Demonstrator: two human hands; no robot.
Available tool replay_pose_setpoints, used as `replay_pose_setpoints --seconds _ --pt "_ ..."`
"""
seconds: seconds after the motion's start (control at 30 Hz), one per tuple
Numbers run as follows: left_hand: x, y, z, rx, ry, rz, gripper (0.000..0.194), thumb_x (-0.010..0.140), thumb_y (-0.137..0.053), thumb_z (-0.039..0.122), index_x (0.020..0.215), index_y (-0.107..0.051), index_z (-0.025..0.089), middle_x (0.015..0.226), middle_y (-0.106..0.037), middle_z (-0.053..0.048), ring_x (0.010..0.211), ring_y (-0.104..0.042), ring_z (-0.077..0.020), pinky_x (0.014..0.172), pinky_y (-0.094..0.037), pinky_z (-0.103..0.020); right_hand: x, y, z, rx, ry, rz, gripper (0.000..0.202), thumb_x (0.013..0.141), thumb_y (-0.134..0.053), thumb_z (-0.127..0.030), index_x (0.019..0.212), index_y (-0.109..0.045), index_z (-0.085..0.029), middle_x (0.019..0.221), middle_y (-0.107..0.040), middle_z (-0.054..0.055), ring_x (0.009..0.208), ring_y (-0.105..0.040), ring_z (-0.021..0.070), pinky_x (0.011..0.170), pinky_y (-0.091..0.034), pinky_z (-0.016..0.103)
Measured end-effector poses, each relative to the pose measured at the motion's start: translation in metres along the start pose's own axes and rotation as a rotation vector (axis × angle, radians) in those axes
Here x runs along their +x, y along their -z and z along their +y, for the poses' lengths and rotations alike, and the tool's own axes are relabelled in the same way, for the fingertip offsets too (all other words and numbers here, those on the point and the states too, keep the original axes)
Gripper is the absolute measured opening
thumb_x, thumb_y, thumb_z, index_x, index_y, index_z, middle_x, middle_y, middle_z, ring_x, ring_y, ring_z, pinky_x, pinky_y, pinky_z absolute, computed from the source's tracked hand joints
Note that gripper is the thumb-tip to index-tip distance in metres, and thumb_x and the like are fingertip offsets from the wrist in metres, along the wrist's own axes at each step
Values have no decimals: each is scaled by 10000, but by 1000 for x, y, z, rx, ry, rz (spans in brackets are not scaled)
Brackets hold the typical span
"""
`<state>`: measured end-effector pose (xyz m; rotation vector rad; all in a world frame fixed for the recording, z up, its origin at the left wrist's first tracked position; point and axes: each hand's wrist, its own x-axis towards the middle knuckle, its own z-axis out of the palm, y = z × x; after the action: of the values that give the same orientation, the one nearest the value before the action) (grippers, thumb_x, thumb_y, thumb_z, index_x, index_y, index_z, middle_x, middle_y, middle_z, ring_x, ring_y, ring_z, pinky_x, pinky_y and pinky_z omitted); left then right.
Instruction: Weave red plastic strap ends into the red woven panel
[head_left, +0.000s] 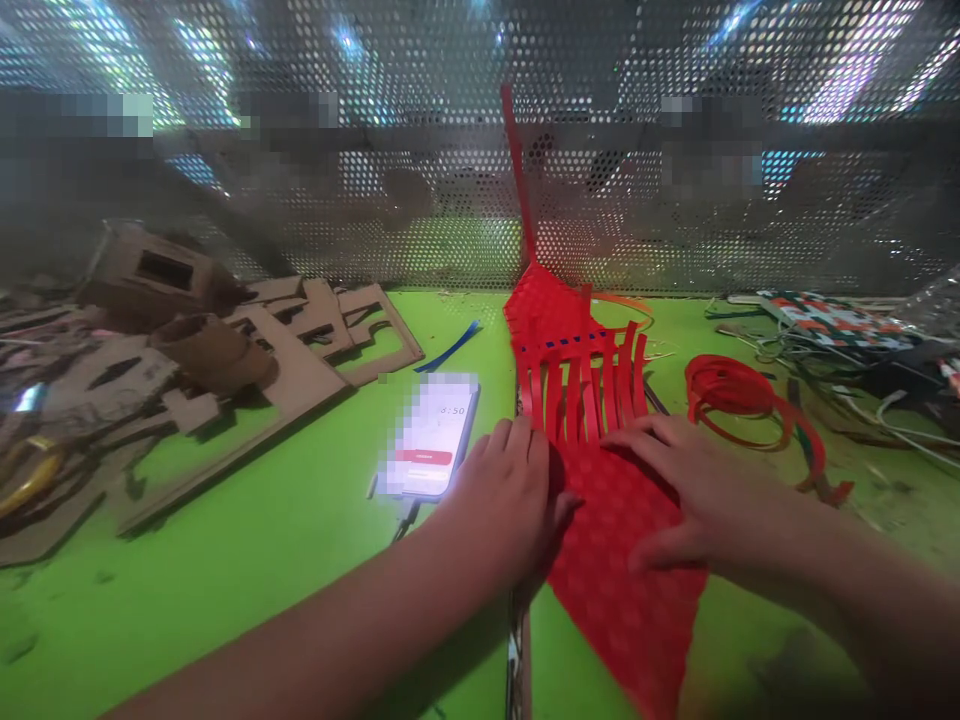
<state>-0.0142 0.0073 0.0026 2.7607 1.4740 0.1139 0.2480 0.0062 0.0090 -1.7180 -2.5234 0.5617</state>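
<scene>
1. perforated metal screen (420, 240) borders the far edge of the green tabletop (300, 600).
2. red weaving (622, 600) lies right of centre, reaching near that edge.
3. left hand (510, 485) touches it, fingers together; i cannot tell its grip.
4. right hand (694, 490) rests on it, spread wide.

You are in what looks like a craft workshop: cut cardboard (300, 372) left of your left hand (514, 480), coiled red strip (724, 385) just beyond your right hand (709, 490), a green worktable (187, 580) beneath both, a perforated screen (427, 240) ahead.
</scene>
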Motion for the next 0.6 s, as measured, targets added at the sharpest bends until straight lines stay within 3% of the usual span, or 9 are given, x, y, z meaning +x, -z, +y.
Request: replay_pose_setpoints --seconds 0.17,0.37,0.6 --pt "0 -4 -1 36 -25 41 465 1073 -566 559 1183 -648 115 1142 -675 -165 1022 -644 -325 892 -587 -481 0 1 -2 14 1 10 1099 609 -950 -672 1572 -566 -308 1493 -576 147 1280 -590 438 1064 -519 560" --pt "-1 -3 0 -1 -24 10 460 1083 -559 518 1229 -639 89 1225 -651 -192 1102 -627 -357 952 -577 -515 1 -2 4 4 17 -3 1155 613 -931 -724 1610 -522 -307 1527 -546 153 1304 -576 443 1093 -499 564" --pt "1 -2 0 -22 -32 -2 425 1075 -591 489 1202 -642 87 1180 -646 -176 1092 -634 -352 950 -579 -507 2 1 3 -6 24 -22 1138 628 -915 -752 1597 -541 -288 1534 -533 159 1313 -570 438 1110 -492 575"
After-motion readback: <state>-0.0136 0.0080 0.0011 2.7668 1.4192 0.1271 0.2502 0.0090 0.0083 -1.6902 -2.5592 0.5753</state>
